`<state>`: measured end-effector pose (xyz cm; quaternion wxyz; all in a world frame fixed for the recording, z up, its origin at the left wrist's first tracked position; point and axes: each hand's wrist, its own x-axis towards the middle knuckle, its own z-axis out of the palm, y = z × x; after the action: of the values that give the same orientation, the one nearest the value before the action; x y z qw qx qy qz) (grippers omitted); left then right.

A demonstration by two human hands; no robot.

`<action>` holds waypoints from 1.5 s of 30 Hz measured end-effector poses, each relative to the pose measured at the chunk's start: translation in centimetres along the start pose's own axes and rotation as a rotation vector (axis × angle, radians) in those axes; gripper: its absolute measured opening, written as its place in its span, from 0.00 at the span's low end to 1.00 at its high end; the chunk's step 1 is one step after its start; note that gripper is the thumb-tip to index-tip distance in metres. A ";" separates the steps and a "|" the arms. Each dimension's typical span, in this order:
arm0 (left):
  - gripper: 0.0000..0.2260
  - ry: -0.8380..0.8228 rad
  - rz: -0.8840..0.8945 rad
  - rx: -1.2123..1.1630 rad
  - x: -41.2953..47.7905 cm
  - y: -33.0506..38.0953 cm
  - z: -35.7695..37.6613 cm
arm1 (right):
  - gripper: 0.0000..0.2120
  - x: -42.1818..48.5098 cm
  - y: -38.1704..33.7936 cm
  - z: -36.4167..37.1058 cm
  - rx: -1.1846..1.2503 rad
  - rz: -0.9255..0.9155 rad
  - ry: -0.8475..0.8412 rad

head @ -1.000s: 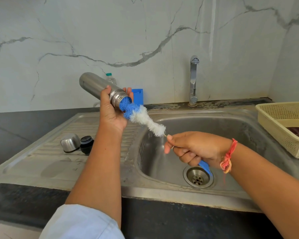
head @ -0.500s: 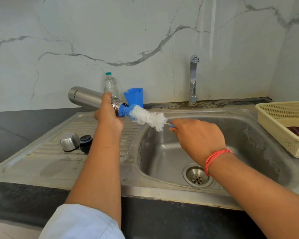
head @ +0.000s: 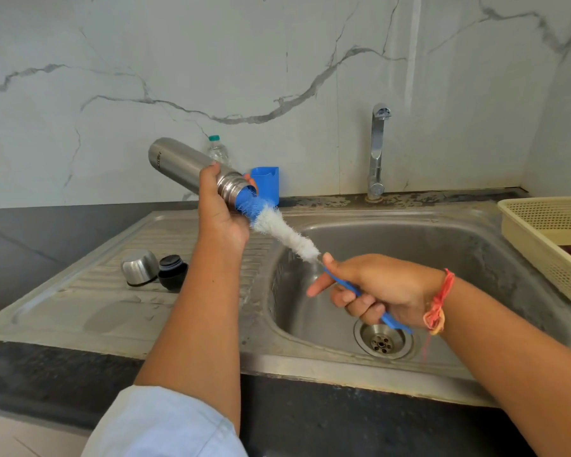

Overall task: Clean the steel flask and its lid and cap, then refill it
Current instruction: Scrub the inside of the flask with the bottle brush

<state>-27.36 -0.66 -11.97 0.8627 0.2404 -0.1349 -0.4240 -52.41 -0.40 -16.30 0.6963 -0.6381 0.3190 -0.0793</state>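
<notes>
Nearest the camera, a pale blue rolled sleeve (head: pixel 165 423) covers the left upper arm above the dark speckled stone countertop (head: pixel 47 367). Over the stainless steel sink basin (head: pixel 442 245), and just above its round drain (head: pixel 381 341), the right hand (head: pixel 376 288) grips the blue plastic handle of a long bottle brush with white and blue bristles (head: pixel 284 234). Its fingers curl round the handle, the thumb lies along it towards the bristles, and a red-orange thread band (head: pixel 439 301) circles the wrist. The brush slants up and to the left from this hand. Its blue bristle end sits in the mouth of the cylindrical brushed-steel flask (head: pixel 182 159), while the white bristles are outside. The left hand (head: pixel 221 212) holds that flask in the air over the sink's left edge, wrapped round the body just behind the threaded neck. The flask is tilted — mouth down and to the right, base up and to the left — so most of its body extends beyond the hand. To the left, on the ribbed steel draining board (head: pixel 96 301), the domed steel cap (head: pixel 139 267) and the black round lid (head: pixel 172 272) lie touching each other, well apart from both hands. At the right edge sits a cream perforated plastic basket (head: pixel 541 239). Farther back, a blue plastic holder (head: pixel 266 183) and a clear plastic bottle with a green cap (head: pixel 218 150) stand behind the flask. A chrome tap (head: pixel 378 150) rises against the white marble wall with grey veins (head: pixel 277 61).
</notes>
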 end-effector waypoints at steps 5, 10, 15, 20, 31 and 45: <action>0.15 0.008 -0.006 -0.028 -0.3 0.3 0.1 | 0.20 0.3 -0.2 0.3 0.030 -0.020 0.012; 0.12 0.140 -0.014 0.052 0.6 0.3 -0.9 | 0.22 0.8 -0.6 0.7 -0.792 -0.263 0.416; 0.20 0.224 -0.010 0.105 1.8 0.4 -2.0 | 0.21 0.3 -0.3 0.7 -1.167 -0.247 0.661; 0.21 0.267 0.051 0.164 2.4 0.6 -1.9 | 0.19 -0.4 -0.4 0.8 -1.364 -0.302 0.829; 0.22 0.279 0.031 0.138 3.0 1.0 -3.0 | 0.21 -0.3 -0.2 0.6 -1.274 -0.321 0.767; 0.25 0.096 0.022 0.110 2.6 -0.7 -2.3 | 0.26 0.1 -0.2 -0.4 -1.034 -0.284 0.540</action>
<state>-25.23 -2.39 -14.23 0.8583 0.3060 -0.1192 -0.3944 -52.46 -0.78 -16.13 0.1724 -0.8877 0.3935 -0.1655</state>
